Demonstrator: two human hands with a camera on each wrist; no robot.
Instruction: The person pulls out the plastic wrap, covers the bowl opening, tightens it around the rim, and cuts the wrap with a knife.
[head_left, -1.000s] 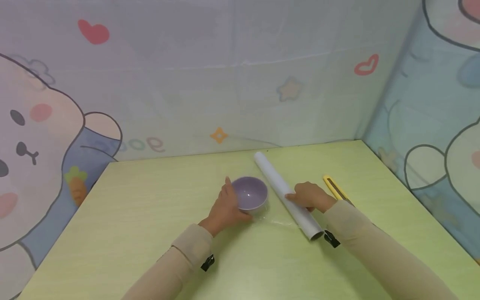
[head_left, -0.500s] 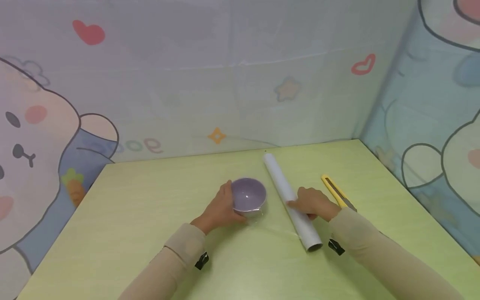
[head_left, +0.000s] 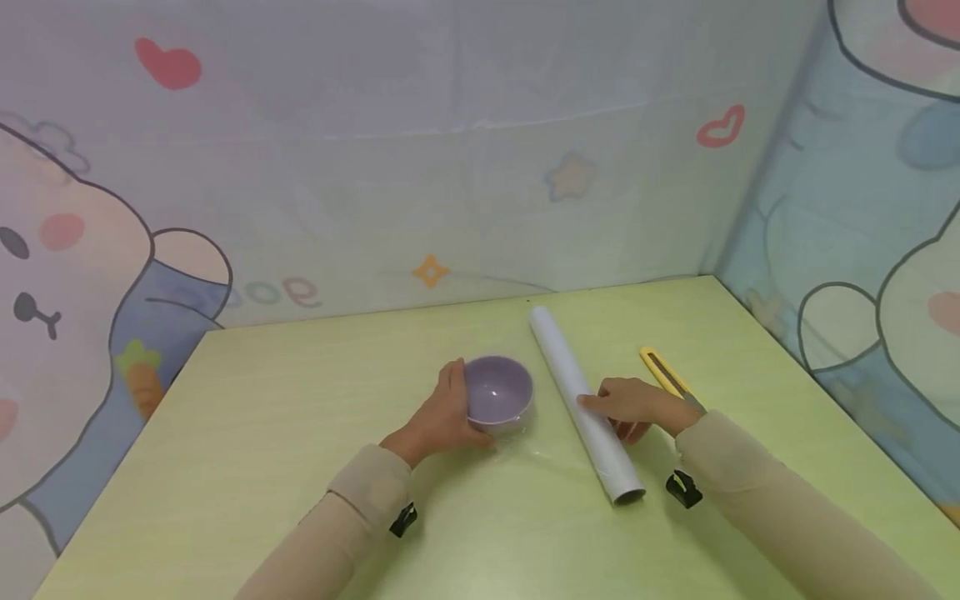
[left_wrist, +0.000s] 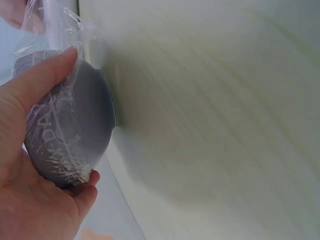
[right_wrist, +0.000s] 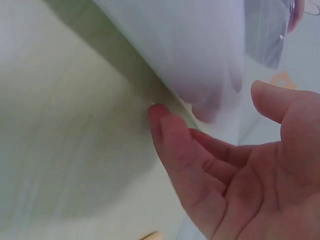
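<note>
My left hand (head_left: 441, 417) holds a small purple bowl (head_left: 498, 390) near the middle of the table. In the left wrist view its thumb and fingers curve round the bowl's sides, over crinkled clear plastic film (left_wrist: 65, 145). The film stretches from the bowl to a long roll of cling film (head_left: 558, 358), which lies slantwise to the right. Beside that roll is my right hand (head_left: 637, 404), its thumb at the roll's surface in the head view. The right wrist view shows its fingers (right_wrist: 175, 145) loosely bent next to the roll, not wrapped round it.
A yellow utility knife (head_left: 663, 369) lies right of the roll, partly hidden behind the right wrist. The pale green table (head_left: 300, 392) meets a cartoon-printed cloth backdrop (head_left: 337, 167) at its back edge and on the right.
The roll has shifted right and toward the near edge, away from the bowl. My right hand has loosened and drawn slightly right. My left hand keeps its hold on the bowl.
</note>
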